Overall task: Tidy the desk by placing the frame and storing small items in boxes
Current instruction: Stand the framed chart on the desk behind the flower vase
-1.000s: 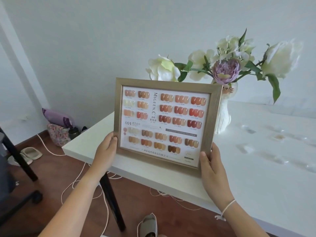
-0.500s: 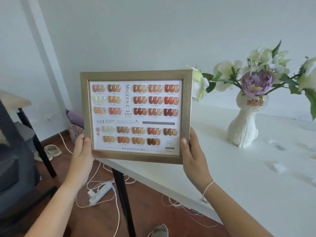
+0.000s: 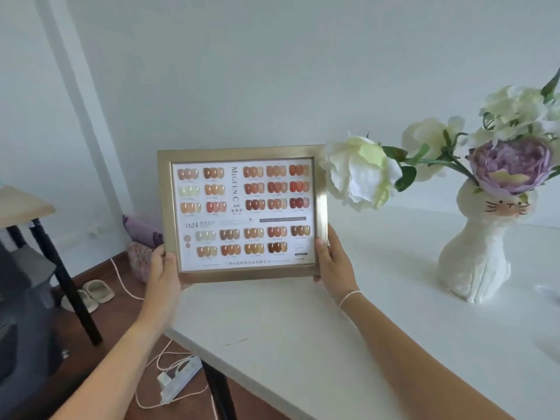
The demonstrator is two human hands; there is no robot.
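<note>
A gold frame (image 3: 242,215) with a chart of nail colour swatches stands upright near the back left corner of the white desk (image 3: 303,344). Its bottom edge is at or just above the desk top. My left hand (image 3: 162,268) grips its lower left corner, and my right hand (image 3: 330,259) grips its lower right edge. The frame's right side reaches behind a white flower. No boxes or small items show clearly.
A white cat-shaped vase (image 3: 475,253) with white and purple flowers (image 3: 363,171) stands right of the frame. On the floor lie a power strip (image 3: 178,380) with cords, slippers (image 3: 97,291) and bags (image 3: 141,237). A black chair and another table (image 3: 27,204) are at left.
The frame has moved away from me and down, toward the back left corner of the desk, closer to the flowers. Both hands kept their grip. My view shifted left.
</note>
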